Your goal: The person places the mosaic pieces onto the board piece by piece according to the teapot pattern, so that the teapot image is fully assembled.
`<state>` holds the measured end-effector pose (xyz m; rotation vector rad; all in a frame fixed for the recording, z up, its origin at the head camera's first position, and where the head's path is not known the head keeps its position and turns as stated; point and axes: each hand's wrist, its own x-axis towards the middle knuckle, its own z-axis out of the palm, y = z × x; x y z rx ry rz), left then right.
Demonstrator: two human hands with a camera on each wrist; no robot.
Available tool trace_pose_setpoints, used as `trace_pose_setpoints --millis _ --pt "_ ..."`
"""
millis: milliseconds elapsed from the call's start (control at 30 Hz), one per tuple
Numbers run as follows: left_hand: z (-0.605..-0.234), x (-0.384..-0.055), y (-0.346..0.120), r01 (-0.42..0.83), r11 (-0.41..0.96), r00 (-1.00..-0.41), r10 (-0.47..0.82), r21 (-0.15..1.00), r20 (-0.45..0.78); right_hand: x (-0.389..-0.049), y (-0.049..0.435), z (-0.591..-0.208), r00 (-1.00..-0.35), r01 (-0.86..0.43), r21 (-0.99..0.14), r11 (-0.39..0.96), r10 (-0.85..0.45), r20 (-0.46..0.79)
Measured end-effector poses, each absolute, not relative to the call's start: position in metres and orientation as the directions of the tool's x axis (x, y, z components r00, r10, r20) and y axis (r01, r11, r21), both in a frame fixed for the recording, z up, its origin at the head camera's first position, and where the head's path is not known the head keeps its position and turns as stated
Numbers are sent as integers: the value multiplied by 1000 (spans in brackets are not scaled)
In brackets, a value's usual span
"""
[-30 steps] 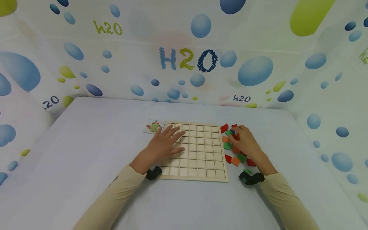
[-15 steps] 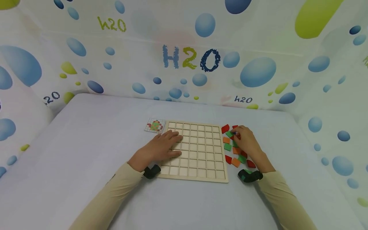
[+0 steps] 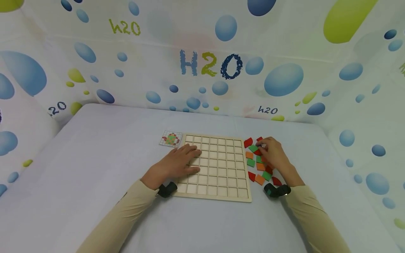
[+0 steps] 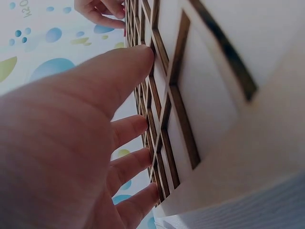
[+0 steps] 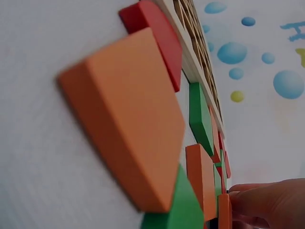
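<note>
Wood, pale: one gridded board [image 3: 222, 171], lying flat on the white table [image 3: 202, 225]. Left hand [image 3: 176, 161]: spreading its fingers over the board's left side, thumb apart, probably steadying it against sliding. Card [image 3: 171, 139]: one, bearing a red, green and orange pattern, lying just beside the board's far left corner, seemingly facing up for easy consulting. Pieces [image 3: 259, 179]: red, green and orange, lying loose along the board's right edge, presumably sitting there to suit the right hand [image 3: 276, 154]. That hand: bending its fingers down among the far pieces; a dark sliver [image 3: 263, 145] is showing at the fingertips, though whether they are pinching or merely touching it is proving impossible to tell.
</note>
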<state>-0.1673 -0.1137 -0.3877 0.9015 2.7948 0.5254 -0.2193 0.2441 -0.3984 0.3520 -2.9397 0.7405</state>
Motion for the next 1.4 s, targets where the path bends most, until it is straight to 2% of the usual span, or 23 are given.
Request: trace_pose_setpoints --millis 233,767,1400 --pt "-389 -168 -114 517 761 -811 582 391 -61 -221 246 -396 -961 -276 -472 837 -231 151" --pt "-386 -169 -114 503 763 -813 578 407 -79 -229 250 -391 -982 -168 -504 847 -186 15" --pt "-378 -171 -113 518 756 -803 591 399 -79 -234 247 -383 -976 -194 -501 843 -217 13"
